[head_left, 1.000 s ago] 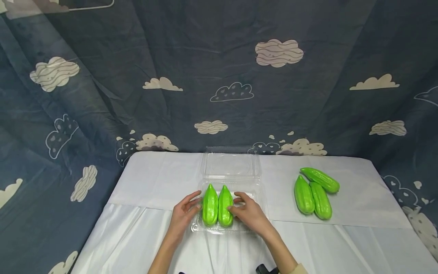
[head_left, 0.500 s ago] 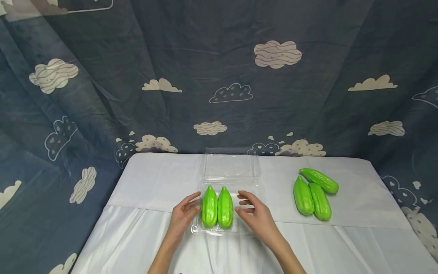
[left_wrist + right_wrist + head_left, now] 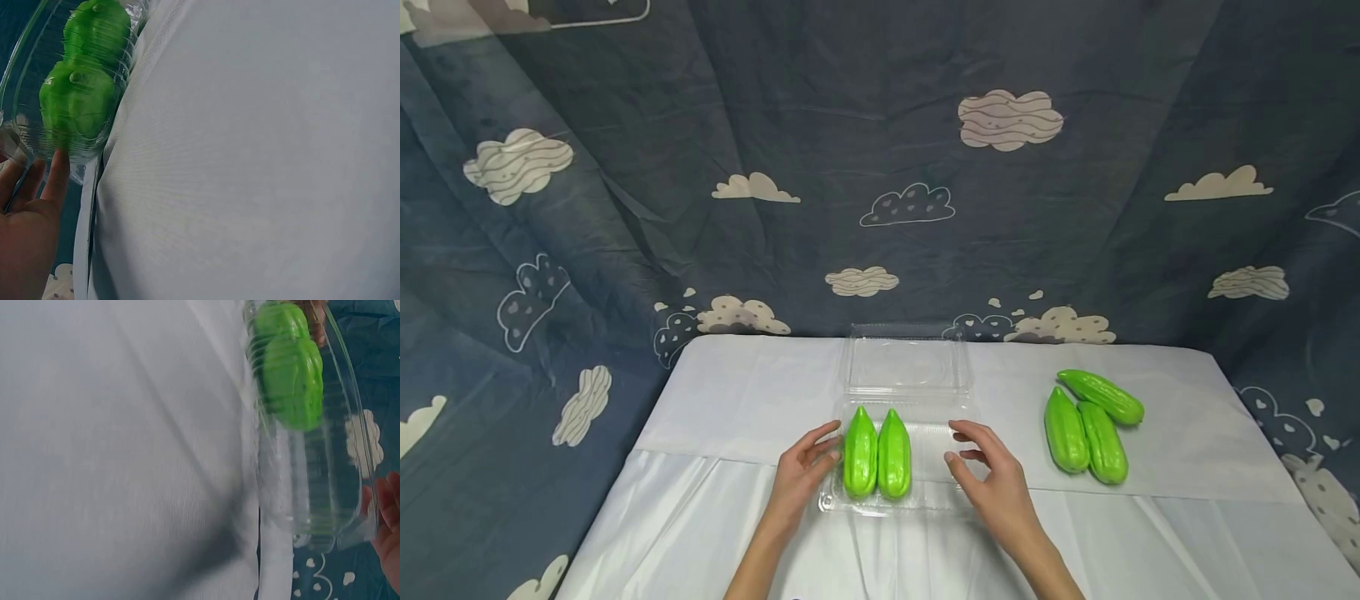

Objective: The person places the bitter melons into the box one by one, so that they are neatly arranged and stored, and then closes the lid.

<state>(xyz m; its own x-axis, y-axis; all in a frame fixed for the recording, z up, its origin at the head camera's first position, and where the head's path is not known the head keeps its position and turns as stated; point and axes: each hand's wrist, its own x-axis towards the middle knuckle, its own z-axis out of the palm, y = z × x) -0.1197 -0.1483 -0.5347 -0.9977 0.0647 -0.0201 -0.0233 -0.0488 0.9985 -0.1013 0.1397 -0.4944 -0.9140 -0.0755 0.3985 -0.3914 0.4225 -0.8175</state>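
Observation:
Two glossy green bitter melons, a left one (image 3: pixel 860 454) and a right one (image 3: pixel 893 454), lie side by side in the left part of a clear plastic clamshell box (image 3: pixel 928 498). Its hinged lid (image 3: pixel 906 367) is folded back. My left hand (image 3: pixel 797 475) is at the box's left side, fingers loosely bent, one fingertip against the wall in the left wrist view. At the box's right side is my right hand (image 3: pixel 996 483), thumb and fingers spread apart with nothing between them; whether it touches the box I cannot tell.
Several more things stand around: three bitter melons (image 3: pixel 1101 437) lie grouped on the white-covered table (image 3: pixel 1187 450) to the right. A dark curtain (image 3: pixel 880 242) with cloud prints hangs behind the table and along its sides.
My right hand has come off the right melon in the box and moved right to the box's right side. My left hand and the melons have stayed in place.

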